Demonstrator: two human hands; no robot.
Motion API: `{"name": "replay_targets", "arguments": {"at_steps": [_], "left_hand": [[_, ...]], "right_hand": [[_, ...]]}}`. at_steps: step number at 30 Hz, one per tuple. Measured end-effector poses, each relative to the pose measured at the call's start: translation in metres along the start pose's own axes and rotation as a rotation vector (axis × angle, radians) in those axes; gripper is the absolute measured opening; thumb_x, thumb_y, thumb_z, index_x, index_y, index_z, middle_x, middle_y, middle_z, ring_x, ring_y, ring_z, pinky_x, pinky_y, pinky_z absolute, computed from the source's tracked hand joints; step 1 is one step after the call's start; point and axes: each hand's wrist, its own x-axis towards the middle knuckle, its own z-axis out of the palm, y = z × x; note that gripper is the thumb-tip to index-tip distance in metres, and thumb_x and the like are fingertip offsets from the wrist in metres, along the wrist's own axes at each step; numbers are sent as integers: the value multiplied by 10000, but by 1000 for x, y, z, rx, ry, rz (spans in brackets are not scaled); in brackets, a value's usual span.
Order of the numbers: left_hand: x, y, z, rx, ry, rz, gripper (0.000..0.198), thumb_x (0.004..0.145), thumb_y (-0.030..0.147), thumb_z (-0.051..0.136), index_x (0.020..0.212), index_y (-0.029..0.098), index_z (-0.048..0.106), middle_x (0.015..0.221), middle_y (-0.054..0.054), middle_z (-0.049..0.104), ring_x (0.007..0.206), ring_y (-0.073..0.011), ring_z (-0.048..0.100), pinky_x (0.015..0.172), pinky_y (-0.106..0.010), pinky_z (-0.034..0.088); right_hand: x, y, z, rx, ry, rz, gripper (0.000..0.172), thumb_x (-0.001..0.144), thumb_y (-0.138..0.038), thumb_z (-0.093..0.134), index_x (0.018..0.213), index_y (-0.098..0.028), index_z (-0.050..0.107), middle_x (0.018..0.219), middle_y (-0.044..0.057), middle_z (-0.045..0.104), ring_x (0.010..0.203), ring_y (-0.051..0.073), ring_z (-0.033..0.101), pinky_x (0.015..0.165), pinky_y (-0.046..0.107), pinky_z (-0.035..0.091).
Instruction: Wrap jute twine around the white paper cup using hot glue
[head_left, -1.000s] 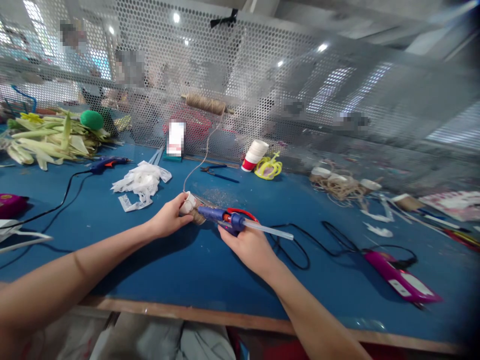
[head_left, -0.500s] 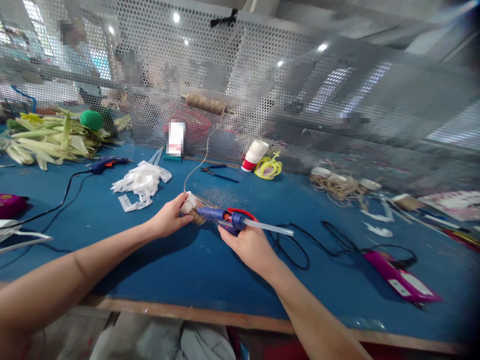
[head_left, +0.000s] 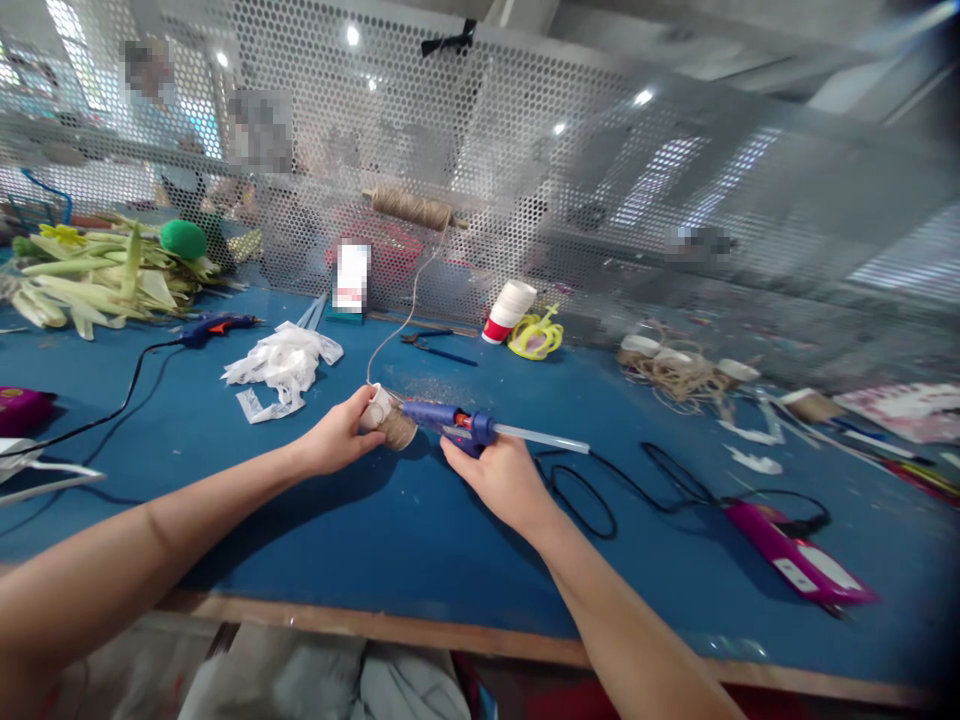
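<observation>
My left hand (head_left: 343, 432) is closed round a small paper cup (head_left: 380, 405), tilted on its side and partly wrapped in brown twine. From the cup a strand of twine (head_left: 411, 312) runs up to a twine spool (head_left: 412, 207) on the mesh panel. In my right hand (head_left: 504, 478) is a blue hot glue gun (head_left: 444, 416), its nozzle close to the wrapped part of the cup; whether they touch I cannot tell. A clear glue stick (head_left: 544, 438) juts out of the gun's back. My fingers on the handle are partly hidden.
Beyond my hands lie pliers (head_left: 431, 346), stacked paper cups (head_left: 510, 310), a yellow crown (head_left: 536, 335) and crumpled white plastic (head_left: 281, 365). A second glue gun (head_left: 214, 328) and corn husks (head_left: 112, 270) are left. A purple power strip (head_left: 795, 558) with a black cord sits right.
The glue gun has shifted slightly right and turned, uncovering more of the twine-wrapped cup. My left hand and the cup have stayed almost in place.
</observation>
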Motion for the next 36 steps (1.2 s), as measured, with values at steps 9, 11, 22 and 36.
{"name": "replay_targets", "arguments": {"at_steps": [9,11,22,36], "left_hand": [[0,-2,1,-37,-6,-18,414,685,200,536,1072,134,405,984,-89,551,907,-209,530,838,-349,406],[0,-2,1,-39,-7,-17,425,684,197,538,1081,128,403,991,-96,553,904,-205,530,835,-347,406],[0,-3,1,-31,-13,-23,452,690,200,541,1109,133,385,993,-86,561,891,-194,541,820,-338,419],[0,-4,0,-2,-6,-23,505,691,212,544,1149,92,367,1031,-125,556,916,-210,542,836,-352,413]], "right_hand": [[3,4,0,-13,-16,10,184,745,-249,495,686,-159,644,633,49,667,611,185,611,636,276,467],[3,3,0,-2,-28,11,182,746,-248,493,701,-157,644,652,52,670,628,187,615,647,276,466],[3,2,-1,34,-36,37,162,728,-249,503,690,-161,633,638,37,661,592,176,596,620,271,465],[-4,-2,-2,-13,-53,-16,163,745,-251,490,650,-165,592,601,33,631,562,165,579,590,266,451]]}}
